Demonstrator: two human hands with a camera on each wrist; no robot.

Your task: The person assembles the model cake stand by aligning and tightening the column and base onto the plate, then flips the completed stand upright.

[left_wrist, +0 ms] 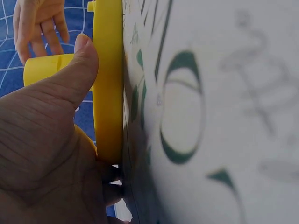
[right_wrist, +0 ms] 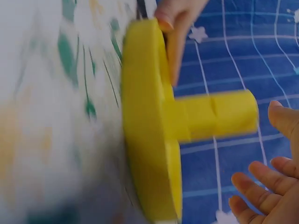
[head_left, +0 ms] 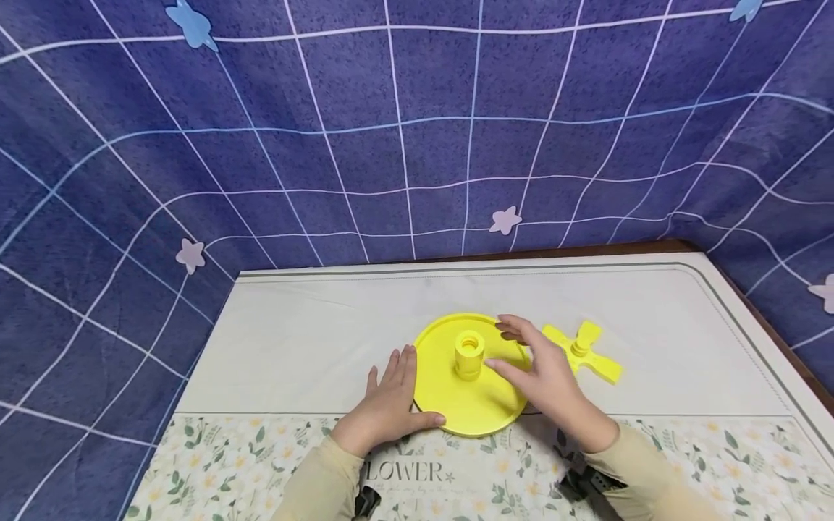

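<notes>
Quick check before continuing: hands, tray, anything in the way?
Left hand touching tray rim. Right hand open, empty, just off post. Tray on table, post upright. No obstruction seen; yellow cross lies right of tray.

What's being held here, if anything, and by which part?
Left hand steadies the yellow dish at its left rim, thumb over the edge; right hand holds nothing.

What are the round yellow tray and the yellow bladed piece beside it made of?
The tray looks like hard plastic, smooth with soft sheen: even colour, crisp rim. The bladed piece is probably similar plastic, given its matching yellow; its finish is unclear.
</notes>
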